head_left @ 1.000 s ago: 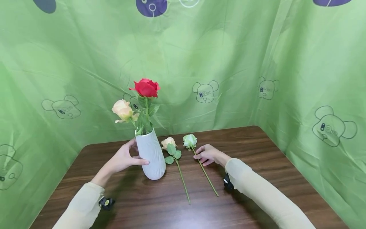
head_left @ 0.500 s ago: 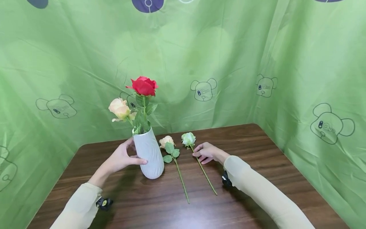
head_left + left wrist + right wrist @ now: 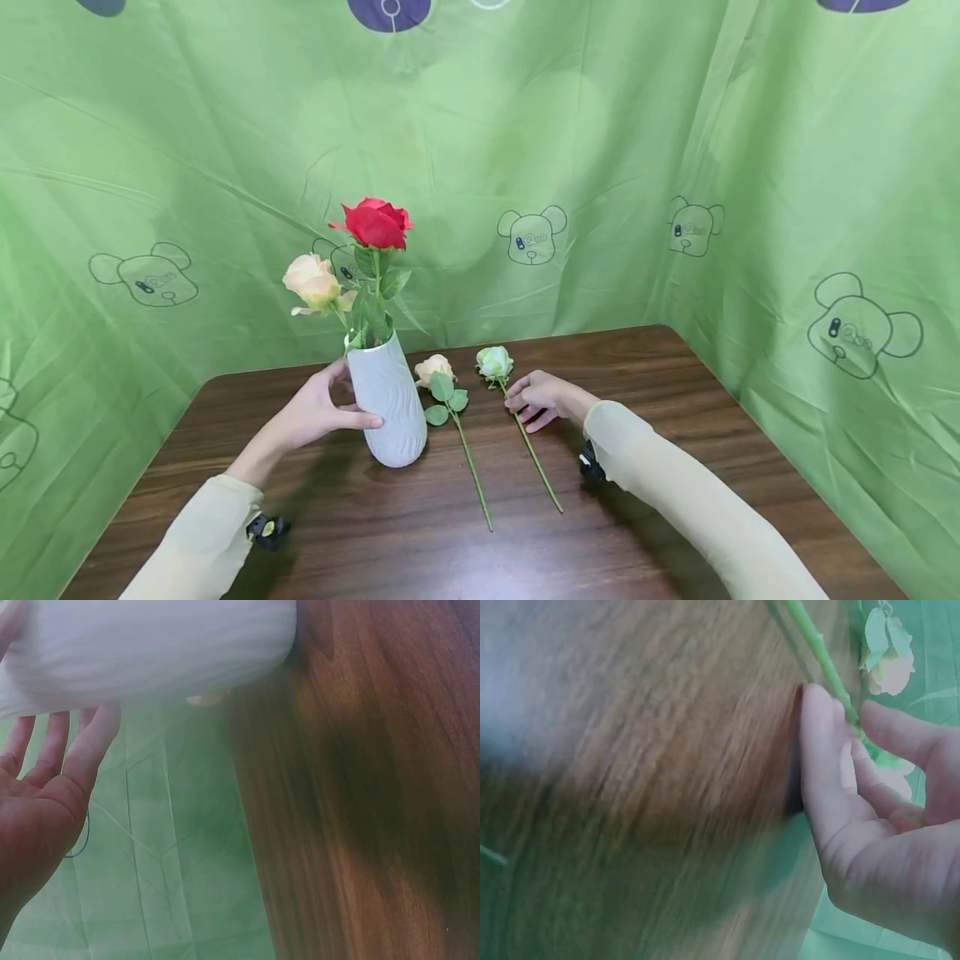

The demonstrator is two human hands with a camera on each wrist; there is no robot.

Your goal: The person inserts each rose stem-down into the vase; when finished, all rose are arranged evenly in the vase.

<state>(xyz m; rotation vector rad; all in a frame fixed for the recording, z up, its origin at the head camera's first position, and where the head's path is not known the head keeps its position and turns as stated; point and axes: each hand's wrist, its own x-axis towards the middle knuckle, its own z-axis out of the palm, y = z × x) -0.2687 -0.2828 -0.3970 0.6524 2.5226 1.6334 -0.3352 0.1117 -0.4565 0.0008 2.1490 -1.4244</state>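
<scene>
My left hand (image 3: 318, 410) holds the white ridged vase (image 3: 390, 408) from its left side, thumb across the front and fingers behind. The vase leans slightly left in the head view. From its mouth rise a red rose (image 3: 377, 223) and a peach rose (image 3: 311, 279), their lower stems hidden inside. My right hand (image 3: 547, 398) pinches the stem of a pale green-white rose (image 3: 495, 363) just below the bloom; the right wrist view shows this green stem (image 3: 817, 649) between thumb and fingers. Between vase and right hand, another peach rose (image 3: 435, 369) with green leaves lies on the table.
The dark wooden table (image 3: 420, 554) bears everything. Behind it and along both sides hangs a green curtain (image 3: 450, 133) with bear drawings, close to the table's far edge. Both sleeved wrists carry small black devices.
The head view has shifted slightly, moving the scene a little left in the picture. Both hands keep their hold on the vase and the green-white rose's stem.
</scene>
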